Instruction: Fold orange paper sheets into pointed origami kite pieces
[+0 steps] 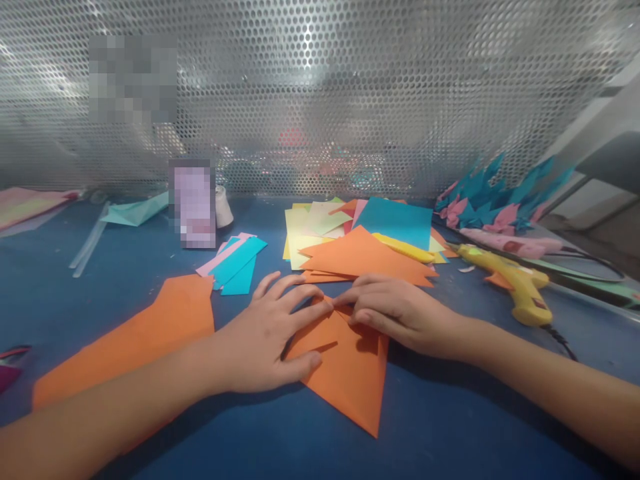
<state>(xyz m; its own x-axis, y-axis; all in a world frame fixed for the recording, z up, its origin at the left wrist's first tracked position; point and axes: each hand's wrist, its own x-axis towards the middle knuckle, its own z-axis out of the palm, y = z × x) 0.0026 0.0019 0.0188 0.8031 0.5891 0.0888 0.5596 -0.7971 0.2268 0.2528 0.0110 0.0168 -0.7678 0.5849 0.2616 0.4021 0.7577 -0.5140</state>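
A folded sheet of orange paper lies in front of me, one pointed corner toward me. My left hand rests over its left side, fingers spread and thumb on the paper. My right hand comes from the right with its fingers close together at the paper's top edge, thumb bent below them. Both index fingertips meet near the top fold. Part of the sheet is hidden under the hands.
Another large orange sheet lies under my left forearm. Beyond my hands are stacked orange pieces, a yellow cutter, a blue sheet and blue strips. A yellow glue gun lies right; a perforated metal panel stands behind.
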